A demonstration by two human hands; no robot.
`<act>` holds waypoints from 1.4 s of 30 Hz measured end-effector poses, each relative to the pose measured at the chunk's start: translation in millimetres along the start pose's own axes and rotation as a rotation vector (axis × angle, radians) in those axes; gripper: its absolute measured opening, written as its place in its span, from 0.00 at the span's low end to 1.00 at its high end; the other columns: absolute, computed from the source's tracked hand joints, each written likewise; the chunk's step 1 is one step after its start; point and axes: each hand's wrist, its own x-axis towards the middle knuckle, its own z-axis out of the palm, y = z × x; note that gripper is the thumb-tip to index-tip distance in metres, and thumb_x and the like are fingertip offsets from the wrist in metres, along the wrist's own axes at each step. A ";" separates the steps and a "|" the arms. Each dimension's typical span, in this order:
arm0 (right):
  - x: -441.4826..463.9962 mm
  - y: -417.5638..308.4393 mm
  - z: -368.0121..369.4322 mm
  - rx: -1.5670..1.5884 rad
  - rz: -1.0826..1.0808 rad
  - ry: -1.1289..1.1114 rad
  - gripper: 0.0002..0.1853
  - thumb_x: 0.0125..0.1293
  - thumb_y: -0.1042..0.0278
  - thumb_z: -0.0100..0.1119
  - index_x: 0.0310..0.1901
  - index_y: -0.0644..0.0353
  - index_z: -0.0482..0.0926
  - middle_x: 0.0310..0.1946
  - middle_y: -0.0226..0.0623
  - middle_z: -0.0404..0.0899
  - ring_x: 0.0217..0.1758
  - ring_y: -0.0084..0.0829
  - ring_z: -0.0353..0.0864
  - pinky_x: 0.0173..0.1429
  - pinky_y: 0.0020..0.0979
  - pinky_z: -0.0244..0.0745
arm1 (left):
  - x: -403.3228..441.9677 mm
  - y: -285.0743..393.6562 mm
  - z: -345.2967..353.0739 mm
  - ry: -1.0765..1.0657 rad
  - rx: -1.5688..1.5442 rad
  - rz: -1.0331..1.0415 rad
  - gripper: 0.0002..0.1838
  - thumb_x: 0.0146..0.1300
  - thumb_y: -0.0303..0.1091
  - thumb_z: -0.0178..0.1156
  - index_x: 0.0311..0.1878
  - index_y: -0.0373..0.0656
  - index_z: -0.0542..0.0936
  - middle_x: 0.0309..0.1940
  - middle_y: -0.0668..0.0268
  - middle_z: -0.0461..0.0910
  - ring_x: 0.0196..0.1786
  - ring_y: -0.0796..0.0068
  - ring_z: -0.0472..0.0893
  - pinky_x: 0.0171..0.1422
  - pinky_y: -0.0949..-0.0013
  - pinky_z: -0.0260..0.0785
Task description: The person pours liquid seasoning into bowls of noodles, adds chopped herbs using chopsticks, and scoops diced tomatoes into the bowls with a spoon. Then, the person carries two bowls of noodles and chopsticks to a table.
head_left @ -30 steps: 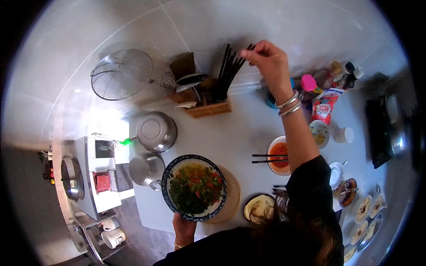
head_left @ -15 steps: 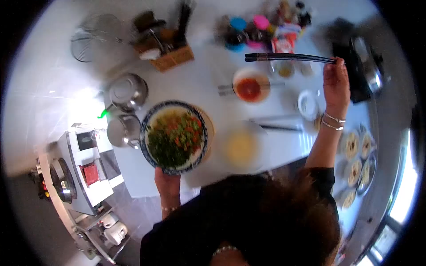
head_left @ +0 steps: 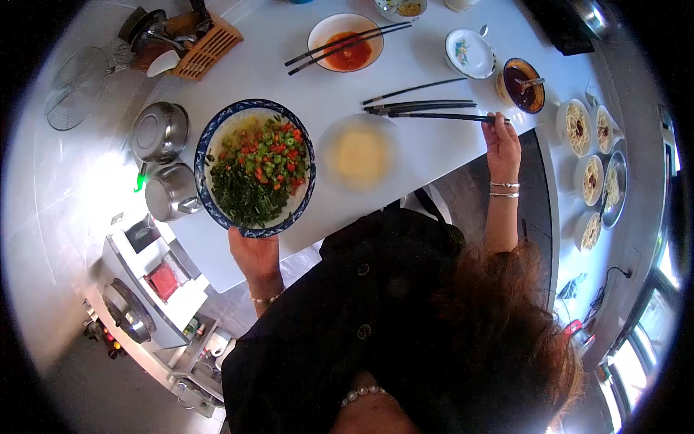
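Head view: the left hand [head_left: 254, 254] grips the rim of a patterned bowl [head_left: 254, 168] of chopped vegetables — the right hand [head_left: 503, 148], well apart, pinches dark chopsticks [head_left: 448, 116] above what seems the white table [head_left: 426, 155].

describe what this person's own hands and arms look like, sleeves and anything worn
Both hands are without gloves. The right hand has two thin silver-coloured bangles at its wrist. The left hand has a pale beaded bracelet; the bead material is too small to tell. The black top leaves both wrists uncovered.
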 end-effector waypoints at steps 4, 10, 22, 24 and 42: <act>-6.7 11.4 1.7 -0.051 -0.015 0.090 0.07 0.59 0.74 0.54 0.37 0.67 0.72 0.33 0.41 0.77 0.33 0.28 0.77 0.42 0.27 0.77 | 0.1 -1.4 0.7 -0.018 0.017 -0.032 0.22 0.62 0.37 0.41 0.58 0.38 0.62 0.58 0.56 0.64 0.60 0.59 0.64 0.62 0.52 0.57; -3.8 20.5 6.2 -0.274 0.010 0.099 0.10 0.57 0.74 0.55 0.39 0.70 0.71 0.32 0.40 0.76 0.31 0.28 0.77 0.37 0.26 0.77 | -5.0 -7.0 11.2 0.085 0.265 -0.020 0.21 0.63 0.36 0.38 0.57 0.37 0.62 0.56 0.57 0.65 0.57 0.59 0.66 0.62 0.54 0.57; -10.1 35.9 32.5 -0.758 -0.144 0.019 0.19 0.56 0.70 0.57 0.48 0.70 0.69 0.30 0.41 0.77 0.29 0.25 0.78 0.36 0.24 0.74 | -8.2 14.7 19.3 -0.042 0.309 0.018 0.21 0.64 0.35 0.35 0.56 0.37 0.64 0.55 0.57 0.67 0.58 0.61 0.66 0.63 0.55 0.56; 0.4 31.5 50.6 -0.804 -0.188 0.063 0.20 0.55 0.68 0.59 0.48 0.68 0.70 0.25 0.39 0.79 0.28 0.25 0.79 0.35 0.24 0.72 | -1.8 29.9 -2.3 -0.186 0.013 0.023 0.21 0.64 0.36 0.35 0.57 0.37 0.63 0.56 0.57 0.66 0.59 0.61 0.65 0.63 0.55 0.56; -17.8 31.0 54.6 -1.201 -0.620 -0.003 0.17 0.49 0.75 0.56 0.44 0.59 0.73 0.48 0.44 0.70 0.45 0.45 0.73 0.49 0.37 0.69 | 38.3 44.8 -31.7 -0.077 0.206 0.083 0.26 0.58 0.38 0.50 0.57 0.34 0.62 0.56 0.53 0.65 0.56 0.58 0.67 0.61 0.57 0.61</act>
